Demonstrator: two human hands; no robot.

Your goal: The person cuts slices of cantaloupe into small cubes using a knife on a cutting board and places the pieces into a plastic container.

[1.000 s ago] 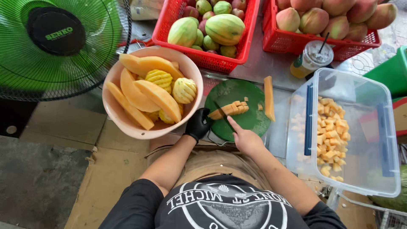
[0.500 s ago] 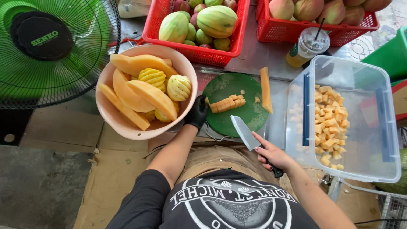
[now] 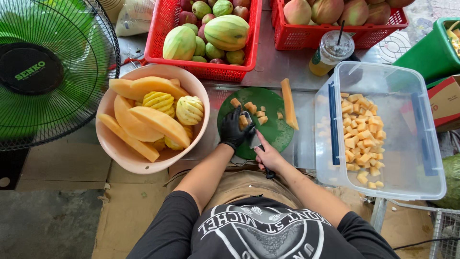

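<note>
On the green cutting board (image 3: 268, 136), my gloved left hand (image 3: 233, 130) is cupping soft, slippery orange fruit cubes (image 3: 250, 108) with curled fingers; my right hand (image 3: 268, 156) is gripping the knife (image 3: 254, 139), blade beside them.

Bright even daylight, soft shadows, sharp focus, wide-angle bending at edges

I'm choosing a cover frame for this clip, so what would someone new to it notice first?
Probably the centre: the gloved left hand gathers orange fruit chunks on a round green cutting board, with the bare right hand holding a knife beside it. Next, the pink bowl of peeled fruit slices at left and the clear tub of cubes at right.
</note>
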